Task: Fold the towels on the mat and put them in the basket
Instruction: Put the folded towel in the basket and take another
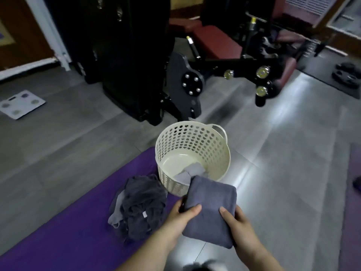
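Head view.
- Folded towel [210,210]: grey, held between both hands. The left hand [181,218] grips its left edge and the right hand [237,225] its right, thumbs on top.
- Its long axis points ahead at the basket [192,140], whose near rim is just past the far edge (both hands equally near).
- The basket holds one grey towel [188,174].
- Crumpled dark towels [140,204] lie on the purple mat [68,222].
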Available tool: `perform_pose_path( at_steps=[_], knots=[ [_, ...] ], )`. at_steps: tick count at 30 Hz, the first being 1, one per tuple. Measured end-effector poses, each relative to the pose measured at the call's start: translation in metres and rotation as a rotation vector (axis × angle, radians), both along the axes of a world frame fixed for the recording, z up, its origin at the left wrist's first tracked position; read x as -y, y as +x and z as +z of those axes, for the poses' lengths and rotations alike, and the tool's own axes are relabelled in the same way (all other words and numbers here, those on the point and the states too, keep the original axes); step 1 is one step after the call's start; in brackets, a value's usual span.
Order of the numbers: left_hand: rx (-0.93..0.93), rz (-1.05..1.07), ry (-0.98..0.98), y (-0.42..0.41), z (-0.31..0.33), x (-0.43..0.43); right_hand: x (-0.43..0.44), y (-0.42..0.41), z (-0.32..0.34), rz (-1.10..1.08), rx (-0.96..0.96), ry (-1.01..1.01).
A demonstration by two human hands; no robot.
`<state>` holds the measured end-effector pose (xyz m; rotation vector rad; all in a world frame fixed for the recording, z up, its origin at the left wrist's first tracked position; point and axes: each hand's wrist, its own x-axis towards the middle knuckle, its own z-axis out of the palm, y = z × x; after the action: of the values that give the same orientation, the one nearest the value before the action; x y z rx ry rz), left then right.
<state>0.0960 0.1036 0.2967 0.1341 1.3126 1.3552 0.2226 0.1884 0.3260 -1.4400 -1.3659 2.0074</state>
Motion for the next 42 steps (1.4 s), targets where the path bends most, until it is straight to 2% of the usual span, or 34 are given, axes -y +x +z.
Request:
perform_pose_path(
  at_steps=[5, 9, 11, 13, 16, 20, 24, 27, 32, 34, 39, 42],
  knots=[
    [-0.042, 0.165, -0.081, -0.022, -0.038, -0.078, -0.111, -0.050, -0.031, 0.223, 0.066, 0.054],
    [-0.070, 0.432, -0.221, -0.028, -0.093, -0.136, -0.221, -0.093, -0.076, 0.466, 0.179, 0.113],
    [-0.161, 0.587, -0.438, -0.039, -0.121, -0.159, -0.277, -0.121, -0.107, 0.578, 0.248, 0.068],
    [-0.250, 0.712, -0.689, -0.057, -0.155, -0.178, -0.320, -0.150, -0.145, 0.679, 0.328, 0.108],
    [-0.240, 0.707, -0.850, -0.066, -0.208, -0.194, -0.356, -0.199, -0.213, 0.734, 0.395, 0.212],
    [-0.288, 0.762, -0.906, -0.068, -0.269, -0.219, -0.369, -0.245, -0.331, 0.758, 0.443, 0.133],
    [-0.521, 0.969, -1.102, -0.062, -0.326, -0.228, -0.369, -0.270, -0.437, 0.789, 0.445, 0.130],
    [-0.690, 0.983, -1.142, -0.060, -0.338, -0.228, -0.364, -0.281, -0.487, 0.828, 0.392, 0.070],
    [-0.769, 1.010, -1.155, -0.052, -0.352, -0.218, -0.344, -0.298, -0.556, 0.836, 0.232, -0.007],
    [-0.786, 1.016, -1.149, -0.052, -0.353, -0.217, -0.336, -0.299, -0.581, 0.862, 0.232, 0.005],
    [-0.806, 1.024, -1.072, -0.049, -0.353, -0.218, -0.330, -0.295, -0.614, 1.034, 0.297, 0.332],
    [-0.788, 1.046, -1.042, -0.046, -0.353, -0.215, -0.334, -0.297, -0.612, 1.031, 0.323, 0.361]
  ],
)
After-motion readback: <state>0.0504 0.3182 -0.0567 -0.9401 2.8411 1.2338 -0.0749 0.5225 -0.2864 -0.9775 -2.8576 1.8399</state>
